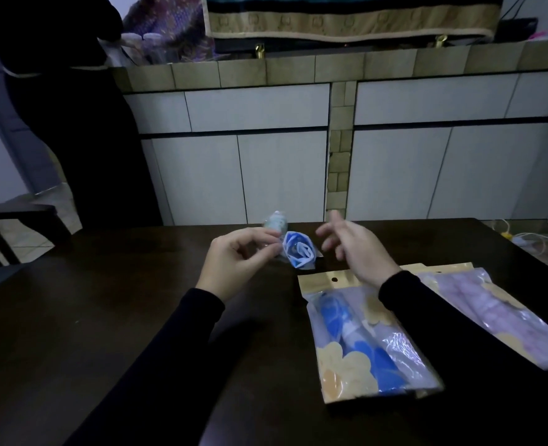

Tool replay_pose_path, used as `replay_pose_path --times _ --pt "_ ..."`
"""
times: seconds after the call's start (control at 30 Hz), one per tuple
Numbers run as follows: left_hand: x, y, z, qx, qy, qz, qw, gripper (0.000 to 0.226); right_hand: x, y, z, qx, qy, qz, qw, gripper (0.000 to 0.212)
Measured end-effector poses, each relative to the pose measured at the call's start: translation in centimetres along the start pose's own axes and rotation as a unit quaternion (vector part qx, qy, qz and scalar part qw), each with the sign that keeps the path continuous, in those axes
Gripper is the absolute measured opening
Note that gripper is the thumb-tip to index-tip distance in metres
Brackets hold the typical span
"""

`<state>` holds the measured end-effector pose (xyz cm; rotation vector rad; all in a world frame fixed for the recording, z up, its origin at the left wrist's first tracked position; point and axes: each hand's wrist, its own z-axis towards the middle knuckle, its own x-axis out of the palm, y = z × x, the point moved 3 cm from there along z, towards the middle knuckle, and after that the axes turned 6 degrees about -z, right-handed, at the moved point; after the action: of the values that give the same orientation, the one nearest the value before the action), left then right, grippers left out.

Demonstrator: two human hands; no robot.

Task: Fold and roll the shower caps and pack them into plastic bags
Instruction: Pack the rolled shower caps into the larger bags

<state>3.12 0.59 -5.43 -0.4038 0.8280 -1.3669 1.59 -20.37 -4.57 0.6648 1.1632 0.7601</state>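
At the centre of the frame, the left hand [239, 254] pinches a rolled blue-and-white plastic shower cap [297, 252] above the dark wooden surface [105, 317]; the right hand [358, 244] hovers beside it, fingers loose. The thin film looks light, soft and slippery, so hold the roll's middle. The gold-edged clear bag [371, 339], lower right, is already filled; the left side offers free room.

- One view only, from a camera worn on the person's head.
- It looks forward and down over the dark counter [105, 317], close to it.
- Both forearms reach in from the bottom edge; the left hand [237, 255] and right hand [359, 249] sit mid-frame.
- Wide-angle: the white cabinets [250, 156] behind curve in the upper half.
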Motion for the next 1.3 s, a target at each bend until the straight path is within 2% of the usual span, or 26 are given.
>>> replay_pose_path --times 0.03,0.1,0.17,0.2,0.23,0.33,0.4,0.6,0.73,0.87,0.93,1.0,1.1,1.2,1.3 --pt "0.1 0.0 0.0 -0.006 -0.001 -0.004 1.000 0.008 -0.3 0.2 -0.8 -0.064 0.008 0.026 0.998 0.050" --pt "0.3 -0.2 -0.1 -0.011 -0.002 -0.011 1.000 0.007 -0.9 0.7 -2.2 -0.193 0.026 0.001 0.981 0.043" --pt "0.5 -0.3 -0.1 -0.017 -0.011 -0.028 0.999 0.005 -1.0 0.8 -2.7 -0.273 0.025 -0.069 0.959 0.066" --pt "0.5 -0.4 -0.2 -0.021 -0.016 -0.039 0.999 0.004 -0.9 0.8 -2.7 -0.299 0.013 -0.100 0.949 0.070" --pt "0.6 -0.5 -0.2 -0.025 -0.016 -0.048 0.998 0.006 -0.7 0.8 -2.6 -0.319 -0.004 -0.118 0.940 0.067" --pt "0.6 -0.9 -0.3 -0.022 0.010 -0.068 0.997 0.006 -0.5 0.8 -2.3 -0.359 -0.055 -0.129 0.923 0.042" --pt "0.4 -0.9 -0.3 -0.019 0.016 -0.080 0.996 0.006 -0.5 0.5 -2.1 -0.367 -0.076 -0.136 0.917 0.033" --pt "0.8 -1.0 -0.6 -0.040 0.061 -0.152 0.986 0.005 -0.1 0.7 -2.2 -0.354 -0.054 -0.147 0.922 0.030" --pt "0.8 -1.2 -0.6 -0.042 0.050 -0.172 0.983 0.012 -0.3 0.7 -2.4 -0.336 -0.052 -0.087 0.936 0.023" --pt "1.0 -0.8 -0.7 -0.056 0.021 -0.173 0.983 0.003 0.2 0.7 -2.7 -0.304 -0.060 -0.010 0.951 0.013" --pt "1.1 -0.7 -0.6 -0.057 0.007 -0.180 0.982 0.008 0.2 0.8 -2.9 -0.288 -0.071 0.009 0.955 0.011" --pt "1.1 -0.7 -0.5 -0.074 -0.006 -0.192 0.979 0.002 0.2 0.9 -2.9 -0.256 -0.069 0.011 0.964 0.010" --pt "1.4 0.0 -0.5 -0.118 -0.013 -0.187 0.975 0.006 0.5 0.6 -2.3 -0.154 -0.034 0.035 0.987 0.006" --pt "1.7 0.4 -0.7 -0.160 -0.015 -0.199 0.967 0.010 1.0 0.0 -2.0 -0.060 0.007 0.092 0.994 0.008" --pt "2.1 0.2 -0.9 -0.177 -0.025 -0.209 0.962 0.013 1.0 0.0 -2.2 -0.055 -0.018 0.073 0.996 0.011"
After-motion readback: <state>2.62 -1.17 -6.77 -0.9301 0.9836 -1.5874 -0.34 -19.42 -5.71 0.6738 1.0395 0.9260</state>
